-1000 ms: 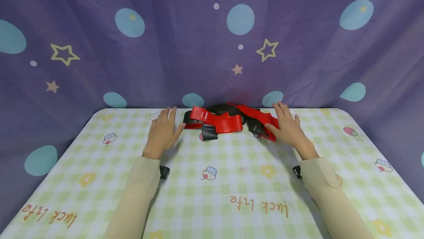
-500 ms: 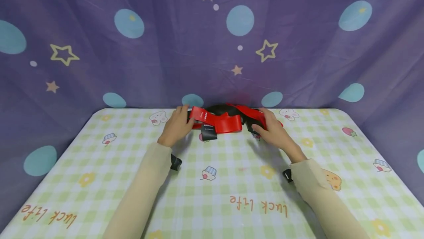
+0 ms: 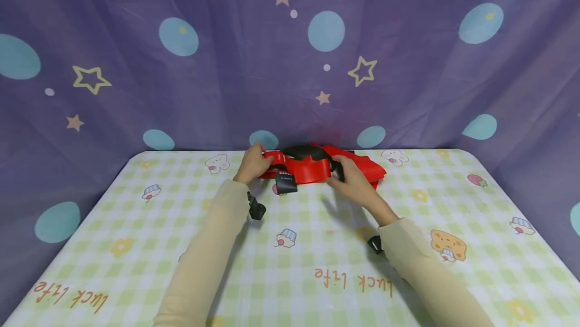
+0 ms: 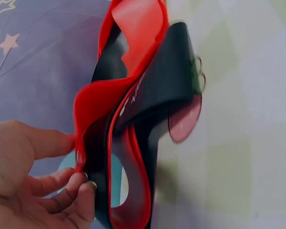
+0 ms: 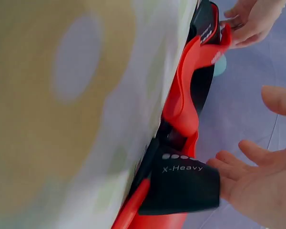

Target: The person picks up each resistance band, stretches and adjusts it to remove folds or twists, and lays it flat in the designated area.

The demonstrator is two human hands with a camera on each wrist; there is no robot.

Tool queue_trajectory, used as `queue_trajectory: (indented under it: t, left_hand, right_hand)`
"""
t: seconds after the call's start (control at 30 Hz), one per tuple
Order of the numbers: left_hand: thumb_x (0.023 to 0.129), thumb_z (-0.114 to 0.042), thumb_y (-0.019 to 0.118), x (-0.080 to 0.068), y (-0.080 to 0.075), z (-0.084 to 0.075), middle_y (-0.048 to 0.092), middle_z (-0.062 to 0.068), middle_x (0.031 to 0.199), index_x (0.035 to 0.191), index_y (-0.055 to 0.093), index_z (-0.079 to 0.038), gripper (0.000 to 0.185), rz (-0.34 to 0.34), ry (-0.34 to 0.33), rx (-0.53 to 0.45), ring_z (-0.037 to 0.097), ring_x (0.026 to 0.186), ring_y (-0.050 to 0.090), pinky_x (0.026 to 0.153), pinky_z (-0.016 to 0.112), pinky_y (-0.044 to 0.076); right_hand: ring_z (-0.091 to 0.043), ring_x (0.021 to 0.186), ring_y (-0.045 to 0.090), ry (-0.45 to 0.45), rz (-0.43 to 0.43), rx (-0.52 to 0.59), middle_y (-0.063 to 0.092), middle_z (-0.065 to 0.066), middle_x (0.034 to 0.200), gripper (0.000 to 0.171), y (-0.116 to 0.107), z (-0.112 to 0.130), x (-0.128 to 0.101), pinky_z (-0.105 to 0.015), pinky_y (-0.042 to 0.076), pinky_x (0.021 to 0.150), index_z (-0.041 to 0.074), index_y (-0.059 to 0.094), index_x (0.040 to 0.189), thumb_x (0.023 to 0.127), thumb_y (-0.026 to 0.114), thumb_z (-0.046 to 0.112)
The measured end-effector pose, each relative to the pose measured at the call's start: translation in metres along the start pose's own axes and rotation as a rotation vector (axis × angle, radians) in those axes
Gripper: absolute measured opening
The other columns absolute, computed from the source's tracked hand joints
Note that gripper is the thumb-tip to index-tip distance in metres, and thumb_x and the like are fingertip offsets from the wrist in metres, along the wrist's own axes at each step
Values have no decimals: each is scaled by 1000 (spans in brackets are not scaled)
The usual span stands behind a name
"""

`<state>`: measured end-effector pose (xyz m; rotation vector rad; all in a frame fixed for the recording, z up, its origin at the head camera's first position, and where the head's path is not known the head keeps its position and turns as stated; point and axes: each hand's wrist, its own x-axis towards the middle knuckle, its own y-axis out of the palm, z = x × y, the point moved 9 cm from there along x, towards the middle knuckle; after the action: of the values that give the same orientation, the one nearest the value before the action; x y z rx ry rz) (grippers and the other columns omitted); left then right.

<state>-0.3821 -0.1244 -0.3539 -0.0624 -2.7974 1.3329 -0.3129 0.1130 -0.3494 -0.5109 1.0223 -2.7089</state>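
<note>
A heap of red and black stretch bands [image 3: 312, 168] lies at the far edge of the table, against the curtain. My left hand [image 3: 255, 163] pinches the left end of a red band [image 4: 133, 28] between thumb and curled fingers [image 4: 83, 186]. A black band [image 4: 167, 86] is tangled inside the red loops. My right hand [image 3: 351, 178] is at the right side of the heap, palm spread and thumb held apart. Its fingertips [image 5: 224, 167] touch the black band marked X-Heavy [image 5: 181, 186], beside a red band [image 5: 186, 95]. The left hand [image 5: 252, 21] also shows in the right wrist view.
A green-checked cloth [image 3: 290, 266] with cartoon prints covers the table. A purple curtain [image 3: 226, 65] with stars and dots hangs right behind the bands. A black band end [image 3: 285, 182] sticks out toward me from the heap.
Both hands have moved inward from flat on the table beside the heap onto the bands. The left hand has taken hold of the red band's end.
</note>
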Motion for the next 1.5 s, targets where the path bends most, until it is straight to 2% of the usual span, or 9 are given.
queue_trajectory:
  t: [0.17,0.33,0.5,0.7,0.9,1.1,1.27,1.37,1.5]
  left_hand:
    - [88,-13,56,0,7,9,60,21,117,116,54,7,34,-2,-91,-59,30,102,57,89,39,50]
    - [83,-10,54,-1,1,2,58,13,92,92,58,2,14,-55,-64,-98,24,85,52,71,29,43]
    - [86,-11,51,-3,-1,-13,55,11,87,93,54,-1,13,-31,-30,-168,19,73,53,63,24,45]
    - [88,-8,51,-10,-2,-27,65,21,101,103,57,3,20,7,-41,-245,19,61,64,67,36,58]
    - [90,-7,50,-20,-4,-37,60,18,96,106,55,6,21,13,-46,-339,21,62,68,76,44,57]
    - [88,-9,52,-30,-13,-46,62,16,92,95,58,5,17,-102,-37,-291,23,72,67,69,32,57]
    - [86,-10,54,-38,-11,-48,67,19,88,93,61,5,17,-147,-61,-270,20,66,65,60,28,56]
    - [86,-7,53,-42,-7,-45,66,22,86,96,60,8,19,-136,-88,-342,14,51,62,56,32,58]
    - [85,-5,53,-46,-2,-36,65,20,78,101,58,9,22,-111,-135,-435,7,41,57,49,27,55]
  right_hand:
    - [-37,121,45,112,-40,-44,42,-24,136,54,6,-1,1,-50,40,103,-8,40,133,88,60,15]
    - [-36,111,48,114,-19,10,47,-24,129,51,17,8,5,-48,44,95,-7,43,132,88,60,14]
    - [-35,116,51,156,9,104,50,-21,132,47,35,15,11,-48,44,99,-2,46,130,88,60,15]
    - [-32,115,56,225,140,360,56,-21,128,41,72,28,14,-43,46,100,-4,49,127,91,57,12]
    - [-35,118,57,332,219,853,50,-32,133,43,108,41,17,-42,40,107,-14,40,134,96,47,6]
    - [-22,107,60,500,89,1293,55,-23,127,26,126,39,20,-39,36,110,-4,49,120,99,41,9]
    - [-13,93,62,598,-117,1614,61,-6,100,17,129,28,20,-28,40,105,2,55,105,100,41,11]
    - [-11,82,64,634,-266,1677,63,-5,92,20,126,19,20,-24,45,97,-2,56,113,99,44,7]
    - [-9,86,63,629,-388,1660,62,-6,105,37,116,12,22,-19,48,90,-7,47,133,97,45,3]
